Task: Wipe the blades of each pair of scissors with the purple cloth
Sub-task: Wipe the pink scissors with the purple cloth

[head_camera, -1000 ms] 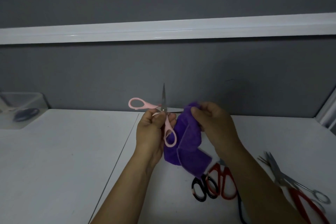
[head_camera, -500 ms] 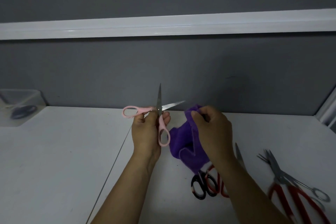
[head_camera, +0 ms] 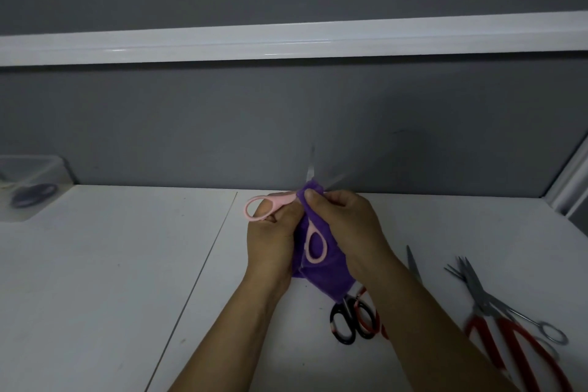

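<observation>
Midway through wiping the pink scissors (head_camera: 270,204), gripped near the pivot by the left hand (head_camera: 273,242) above the worktop (head_camera: 127,264), with fingers (head_camera: 310,196) of the right hand (head_camera: 346,226) pinching the purple cloth (head_camera: 327,274) round the base of the open blades (head_camera: 310,173); next, probably drawing the cloth tipward.

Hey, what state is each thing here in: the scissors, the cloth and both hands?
pink scissors: open, blades spread, held above the table
purple cloth: bunched round the blades' base
left hand: grips pink scissors
right hand: pinches purple cloth
black-handled scissors: lying on table
large red scissors: lying on table
</observation>
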